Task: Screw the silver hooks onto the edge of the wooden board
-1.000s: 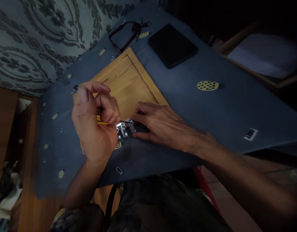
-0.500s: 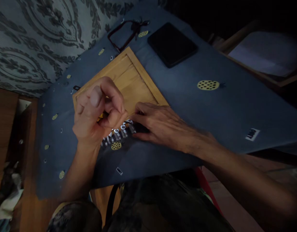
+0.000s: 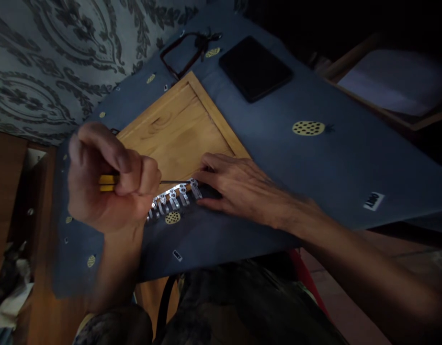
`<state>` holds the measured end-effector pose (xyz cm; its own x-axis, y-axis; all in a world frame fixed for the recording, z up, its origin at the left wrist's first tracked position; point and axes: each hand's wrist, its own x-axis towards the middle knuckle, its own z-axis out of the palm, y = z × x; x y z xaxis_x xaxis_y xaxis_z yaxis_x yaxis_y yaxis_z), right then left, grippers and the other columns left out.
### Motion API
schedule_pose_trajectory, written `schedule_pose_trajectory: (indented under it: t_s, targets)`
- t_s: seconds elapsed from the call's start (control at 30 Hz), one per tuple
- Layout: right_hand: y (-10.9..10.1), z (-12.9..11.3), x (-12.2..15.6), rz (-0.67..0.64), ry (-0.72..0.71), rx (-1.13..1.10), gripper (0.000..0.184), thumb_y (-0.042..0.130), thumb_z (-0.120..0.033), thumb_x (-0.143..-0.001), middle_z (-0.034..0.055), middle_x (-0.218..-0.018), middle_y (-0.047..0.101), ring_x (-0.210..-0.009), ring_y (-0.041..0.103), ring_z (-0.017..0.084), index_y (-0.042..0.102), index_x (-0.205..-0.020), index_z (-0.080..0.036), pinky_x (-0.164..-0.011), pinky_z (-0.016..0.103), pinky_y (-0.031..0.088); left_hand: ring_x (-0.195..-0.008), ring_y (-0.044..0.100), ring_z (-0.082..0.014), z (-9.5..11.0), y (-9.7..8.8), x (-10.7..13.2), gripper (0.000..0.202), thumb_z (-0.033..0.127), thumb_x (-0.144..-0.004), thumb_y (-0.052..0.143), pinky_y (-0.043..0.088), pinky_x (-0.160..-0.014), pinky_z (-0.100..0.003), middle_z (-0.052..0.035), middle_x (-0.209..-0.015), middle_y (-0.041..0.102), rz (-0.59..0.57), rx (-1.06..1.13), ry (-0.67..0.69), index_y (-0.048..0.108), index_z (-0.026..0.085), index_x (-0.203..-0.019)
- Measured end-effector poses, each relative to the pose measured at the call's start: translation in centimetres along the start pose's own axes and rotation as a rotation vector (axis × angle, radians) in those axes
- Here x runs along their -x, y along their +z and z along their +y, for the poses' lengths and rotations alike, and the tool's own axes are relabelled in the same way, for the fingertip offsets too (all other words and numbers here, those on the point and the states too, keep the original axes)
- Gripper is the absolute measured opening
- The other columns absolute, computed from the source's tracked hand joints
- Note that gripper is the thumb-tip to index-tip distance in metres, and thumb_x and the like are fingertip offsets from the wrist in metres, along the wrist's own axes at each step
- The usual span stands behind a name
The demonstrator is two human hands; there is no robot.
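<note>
My left hand [image 3: 109, 179] is closed round a screwdriver with a yellow handle [image 3: 106, 182]. Its thin shaft points right, and the tip reaches the right end of a row of small silver metal parts [image 3: 172, 200]. That row lies along the near edge of a wooden board [image 3: 177, 129]. My right hand [image 3: 238, 184] lies flat on the blue cloth, fingers stretched out. Its fingertips press on the right end of the metal row and hold nothing.
A blue cloth with yellow spots [image 3: 314, 158] covers the table. Red-framed glasses [image 3: 181, 52] and a black tablet [image 3: 255, 67] lie at the far side. A patterned wall [image 3: 44, 62] rises at the left. A wooden tray [image 3: 396, 91] sits at the far right.
My left hand has pulled back to the left and turned the screwdriver flat, so its tip now points at the metal row. More of the row shows. The right hand stayed put.
</note>
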<state>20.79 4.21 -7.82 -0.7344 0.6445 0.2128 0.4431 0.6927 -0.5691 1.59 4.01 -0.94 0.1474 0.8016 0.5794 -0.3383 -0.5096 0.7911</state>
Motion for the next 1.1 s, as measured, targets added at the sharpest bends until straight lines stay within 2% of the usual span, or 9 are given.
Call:
schedule_pose_trajectory:
  t_s: [0.1,0.27,0.47,0.63,0.73,0.83,0.93,1.1]
  targets:
    - [0.1,0.1,0.0,0.002,0.002,-0.005,0.019,0.075,-0.029,-0.091,0.0091,-0.11,0.062,-0.095,0.061,0.023,0.07,-0.104,-0.016,-0.077,0.035,0.044,-0.03,0.018,0.0024,0.5,0.9,0.3,0.032,0.021,-0.098,0.06,0.028,-0.029,-0.015,0.0056,-0.069,0.06,-0.008,0.012,-0.05,0.053,0.014,-0.067]
    - [0.1,0.1,0.0,0.006,0.001,0.004,0.018,0.075,-0.029,-0.091,0.0093,-0.109,0.062,-0.095,0.06,0.023,0.07,-0.102,-0.016,-0.076,0.035,0.043,-0.028,0.017,0.0011,0.3,1.6,0.7,0.032,0.028,-0.094,0.065,0.026,-0.029,-0.014,0.0084,-0.055,0.04,0.073,-0.06,-0.089,0.056,0.016,-0.066]
    - [0.1,0.1,0.0,0.006,0.008,0.006,0.018,0.075,-0.028,-0.091,0.0091,-0.11,0.062,-0.094,0.06,0.022,0.07,-0.104,-0.016,-0.075,0.034,0.042,-0.029,0.01,-0.0005,0.2,1.8,0.7,0.035,0.035,-0.097,0.062,0.021,-0.03,-0.015,0.0104,-0.046,0.025,0.034,-0.145,-0.113,0.057,0.017,-0.067]
    - [0.0,0.0,0.0,0.001,0.01,0.004,0.02,0.076,-0.027,-0.09,0.0097,-0.111,0.062,-0.096,0.06,0.023,0.071,-0.105,-0.015,-0.075,0.034,0.042,-0.03,0.01,-0.0006,0.0,2.2,0.9,0.036,0.034,-0.093,0.067,0.021,-0.03,-0.017,0.0103,-0.047,0.024,0.101,-0.192,-0.134,0.052,0.018,-0.065]
    - [-0.1,-0.1,-0.1,-0.015,0.026,0.005,0.02,0.076,-0.027,-0.09,0.0095,-0.111,0.062,-0.096,0.061,0.023,0.071,-0.105,-0.015,-0.074,0.035,0.042,-0.027,0.009,-0.0001,-0.2,2.0,0.9,0.036,0.034,-0.096,0.063,0.018,-0.029,-0.017,0.0105,-0.046,0.024,0.049,-0.135,-0.105,0.055,0.017,-0.066]
    - [-0.1,-0.2,-0.1,-0.025,0.03,0.004,0.021,0.076,-0.027,-0.09,0.0089,-0.11,0.062,-0.096,0.06,0.023,0.071,-0.106,-0.015,-0.076,0.035,0.043,-0.029,0.01,-0.0015,-0.1,2.0,0.9,0.035,0.036,-0.096,0.063,0.018,-0.031,-0.018,0.0101,-0.045,0.022,0.038,-0.16,-0.144,0.057,0.017,-0.067]
    - [-0.1,-0.2,0.0,-0.013,0.023,-0.001,0.021,0.076,-0.028,-0.09,0.0086,-0.111,0.061,-0.096,0.06,0.022,0.07,-0.106,-0.015,-0.077,0.035,0.043,-0.032,0.011,-0.0027,0.0,2.3,0.9,0.033,0.035,-0.095,0.066,0.02,-0.033,-0.019,0.0097,-0.045,0.021,0.069,-0.184,-0.185,0.06,0.018,-0.068]
    - [0.1,0.0,0.0,0.014,-0.003,-0.007,0.021,0.076,-0.029,-0.09,0.009,-0.11,0.061,-0.092,0.059,0.021,0.071,-0.104,-0.014,-0.075,0.034,0.042,-0.032,0.017,-0.0028,-0.1,2.9,0.6,0.039,0.039,-0.095,0.068,0.024,-0.032,-0.02,0.0085,-0.044,0.029,0.169,-0.171,-0.166,0.063,0.016,-0.064]
